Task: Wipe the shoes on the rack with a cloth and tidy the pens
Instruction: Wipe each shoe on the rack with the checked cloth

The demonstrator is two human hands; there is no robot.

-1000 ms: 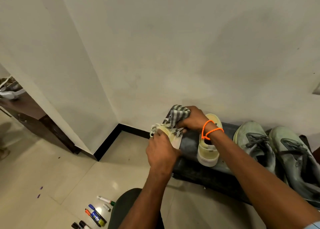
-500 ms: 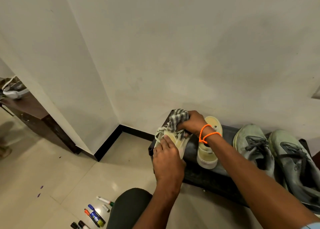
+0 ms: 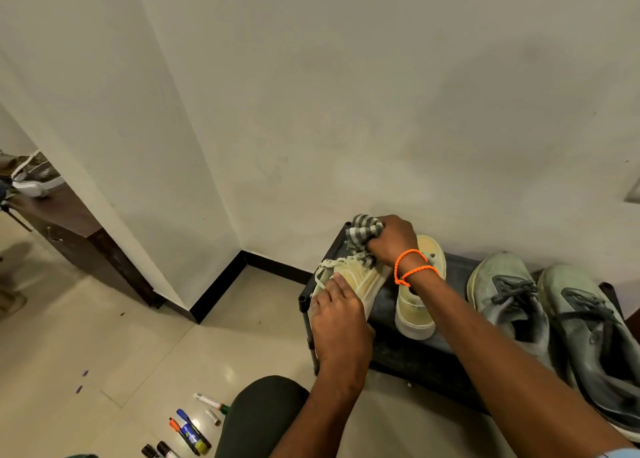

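Note:
My left hand [image 3: 341,322] holds a pale yellow sneaker [image 3: 360,277] tipped on its side at the left end of the black shoe rack [image 3: 408,350]. My right hand [image 3: 393,239], with an orange cord at the wrist, grips a bunched grey-and-white striped cloth [image 3: 363,230] pressed against the shoe's far end. The matching yellow sneaker [image 3: 415,305] stands upright just to the right. Two grey-green running shoes [image 3: 512,301] sit further right on the rack. Several marker pens [image 3: 188,430] lie scattered on the floor at the lower left.
A white wall rises right behind the rack, meeting a corner with black skirting [image 3: 221,284]. A dark wooden cabinet [image 3: 79,242] stands at far left. My knee [image 3: 263,412] in dark trousers is between the pens and the rack. Beige tiled floor [image 3: 104,353] spreads to the left.
The cloth and my right hand have slid a little toward the far end of the yellow sneaker. My left hand has shifted its hold along the shoe's near side.

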